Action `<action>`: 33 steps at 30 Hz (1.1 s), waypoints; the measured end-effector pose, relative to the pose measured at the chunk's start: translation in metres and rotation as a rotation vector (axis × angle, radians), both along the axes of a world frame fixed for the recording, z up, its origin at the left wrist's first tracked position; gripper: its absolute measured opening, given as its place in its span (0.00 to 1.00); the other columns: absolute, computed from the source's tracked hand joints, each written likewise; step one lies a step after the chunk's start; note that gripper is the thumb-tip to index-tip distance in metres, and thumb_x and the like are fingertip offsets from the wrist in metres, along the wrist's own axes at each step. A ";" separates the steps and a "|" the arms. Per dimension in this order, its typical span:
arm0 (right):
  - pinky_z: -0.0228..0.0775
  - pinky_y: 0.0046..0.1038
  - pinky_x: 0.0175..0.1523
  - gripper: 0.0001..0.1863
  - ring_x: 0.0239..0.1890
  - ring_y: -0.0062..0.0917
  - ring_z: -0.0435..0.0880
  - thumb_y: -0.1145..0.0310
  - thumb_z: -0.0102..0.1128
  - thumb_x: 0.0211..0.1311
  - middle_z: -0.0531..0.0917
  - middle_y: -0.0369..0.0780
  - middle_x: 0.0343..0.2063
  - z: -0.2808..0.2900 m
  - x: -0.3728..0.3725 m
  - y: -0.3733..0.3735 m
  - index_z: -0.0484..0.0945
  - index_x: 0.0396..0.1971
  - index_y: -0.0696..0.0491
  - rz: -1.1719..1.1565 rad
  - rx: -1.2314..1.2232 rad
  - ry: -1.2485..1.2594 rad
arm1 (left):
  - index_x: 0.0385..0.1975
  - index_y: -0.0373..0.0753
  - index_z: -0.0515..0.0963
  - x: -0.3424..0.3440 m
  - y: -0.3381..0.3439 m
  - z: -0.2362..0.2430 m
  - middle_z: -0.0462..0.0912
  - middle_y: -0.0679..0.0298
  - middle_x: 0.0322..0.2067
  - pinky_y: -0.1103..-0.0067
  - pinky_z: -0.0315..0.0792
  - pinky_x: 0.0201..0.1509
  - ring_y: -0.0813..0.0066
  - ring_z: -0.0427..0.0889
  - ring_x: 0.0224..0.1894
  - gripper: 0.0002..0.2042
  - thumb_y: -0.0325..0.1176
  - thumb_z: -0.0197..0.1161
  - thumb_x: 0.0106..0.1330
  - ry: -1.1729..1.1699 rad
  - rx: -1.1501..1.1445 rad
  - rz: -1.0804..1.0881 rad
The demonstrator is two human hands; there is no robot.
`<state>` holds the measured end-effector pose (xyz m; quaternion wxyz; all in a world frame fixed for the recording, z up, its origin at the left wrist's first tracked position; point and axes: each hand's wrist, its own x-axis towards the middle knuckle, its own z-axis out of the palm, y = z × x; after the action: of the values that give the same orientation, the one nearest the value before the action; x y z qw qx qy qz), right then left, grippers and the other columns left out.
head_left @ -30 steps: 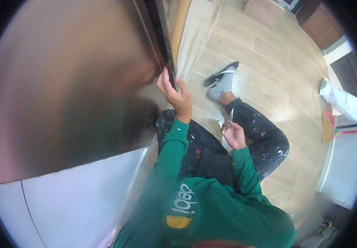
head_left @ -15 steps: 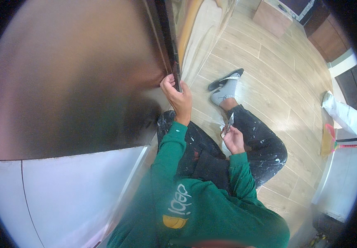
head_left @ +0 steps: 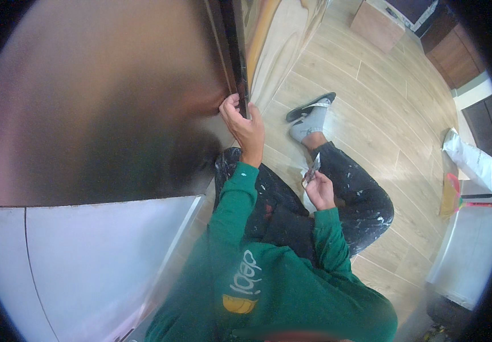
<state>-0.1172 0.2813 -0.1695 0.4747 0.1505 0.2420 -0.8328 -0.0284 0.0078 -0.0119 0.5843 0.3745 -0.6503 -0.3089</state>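
Note:
My left hand [head_left: 245, 125] is at the lower end of a dark, glossy panel's edge strip [head_left: 239, 62]. Its fingers bend over one side of that edge while the thumb lies on the other, so the edge sits between them. Low over my lap, my right hand [head_left: 319, 191] pinches a small, thin, shiny blade-like tool [head_left: 315, 167], its tip pointing away from me. Its exact kind is too small to make out. The broad brown panel face [head_left: 115, 102] fills the left side and mirrors my hand dimly.
White panels [head_left: 103, 245] stand below the brown one at left. Beside the dark edge is a pale, wavy-patterned surface [head_left: 277, 45]. My leg [head_left: 354, 199] is bent on the wood-look tile floor [head_left: 383, 108]. A wooden box [head_left: 377, 25] and a white bag [head_left: 467, 157] lie farther off.
The whole view has shifted slightly, with the panels at left sitting higher. Both hands keep nearly the same pose and hold.

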 end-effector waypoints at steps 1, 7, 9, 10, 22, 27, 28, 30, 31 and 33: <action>0.73 0.42 0.59 0.10 0.46 0.34 0.83 0.73 0.51 0.72 0.84 0.44 0.41 0.002 0.000 -0.001 0.75 0.48 0.61 0.000 0.001 0.005 | 0.52 0.30 0.71 -0.001 0.000 0.001 0.74 0.48 0.48 0.60 0.67 0.59 0.48 0.74 0.52 0.20 0.23 0.65 0.60 -0.030 0.018 0.023; 0.73 0.41 0.60 0.10 0.47 0.34 0.83 0.74 0.50 0.72 0.84 0.44 0.42 0.015 0.004 -0.003 0.75 0.48 0.61 0.036 -0.065 0.057 | 0.52 0.32 0.71 0.003 -0.001 0.009 0.74 0.50 0.46 0.60 0.66 0.57 0.50 0.73 0.49 0.21 0.24 0.66 0.58 -0.155 -0.047 0.062; 0.73 0.41 0.60 0.10 0.47 0.34 0.83 0.74 0.50 0.72 0.84 0.44 0.42 0.016 0.005 -0.003 0.75 0.48 0.61 0.031 -0.013 0.023 | 0.53 0.32 0.71 0.002 -0.003 0.010 0.74 0.52 0.43 0.60 0.65 0.57 0.51 0.73 0.47 0.22 0.24 0.66 0.58 -0.124 -0.071 0.060; 0.73 0.41 0.60 0.10 0.47 0.34 0.83 0.74 0.50 0.72 0.84 0.44 0.43 0.015 0.005 -0.003 0.75 0.48 0.61 0.024 -0.007 0.001 | 0.53 0.32 0.70 0.002 -0.003 0.009 0.73 0.53 0.41 0.60 0.65 0.56 0.52 0.73 0.46 0.22 0.24 0.67 0.58 -0.129 -0.030 0.052; 0.73 0.42 0.59 0.11 0.47 0.35 0.82 0.74 0.49 0.73 0.83 0.45 0.42 0.012 0.003 -0.002 0.75 0.49 0.62 0.023 -0.045 0.054 | 0.55 0.32 0.67 0.000 -0.005 0.002 0.68 0.58 0.35 0.65 0.68 0.53 0.59 0.72 0.41 0.26 0.22 0.66 0.55 -0.014 0.121 -0.083; 0.73 0.40 0.59 0.10 0.46 0.35 0.82 0.74 0.50 0.73 0.83 0.45 0.42 -0.012 -0.001 0.000 0.75 0.47 0.62 -0.007 -0.016 -0.003 | 0.55 0.32 0.67 0.002 -0.004 0.006 0.68 0.58 0.35 0.65 0.68 0.53 0.61 0.72 0.41 0.26 0.22 0.65 0.54 -0.017 0.172 -0.096; 0.73 0.39 0.60 0.10 0.46 0.35 0.82 0.74 0.50 0.73 0.83 0.45 0.42 -0.014 -0.003 -0.001 0.75 0.47 0.62 -0.043 0.039 -0.023 | 0.55 0.32 0.67 0.002 -0.004 0.006 0.68 0.58 0.35 0.65 0.68 0.54 0.61 0.72 0.41 0.26 0.22 0.65 0.54 -0.036 0.171 -0.092; 0.72 0.38 0.60 0.10 0.46 0.34 0.82 0.75 0.50 0.72 0.83 0.45 0.43 -0.010 -0.003 -0.001 0.75 0.47 0.63 -0.028 0.023 0.009 | 0.56 0.33 0.67 0.003 -0.004 0.007 0.68 0.58 0.36 0.65 0.68 0.54 0.61 0.72 0.41 0.27 0.21 0.64 0.54 -0.087 0.211 -0.075; 0.72 0.37 0.60 0.10 0.46 0.34 0.82 0.75 0.50 0.72 0.83 0.45 0.43 -0.006 -0.001 0.000 0.75 0.47 0.63 -0.013 -0.023 0.035 | 0.56 0.33 0.67 0.003 -0.004 0.007 0.68 0.59 0.35 0.65 0.68 0.54 0.61 0.72 0.41 0.27 0.21 0.65 0.54 -0.034 0.165 -0.097; 0.66 0.38 0.70 0.11 0.55 0.34 0.80 0.77 0.49 0.72 0.83 0.44 0.49 0.006 0.000 -0.003 0.75 0.49 0.62 0.038 -0.069 0.049 | 0.56 0.33 0.66 0.003 -0.003 0.009 0.68 0.59 0.35 0.65 0.68 0.54 0.61 0.72 0.41 0.27 0.21 0.65 0.54 0.035 0.171 -0.139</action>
<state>-0.1172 0.2786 -0.1633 0.4895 0.1090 0.2274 -0.8348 -0.0256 0.0046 -0.0033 0.5387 0.3716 -0.6356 -0.4095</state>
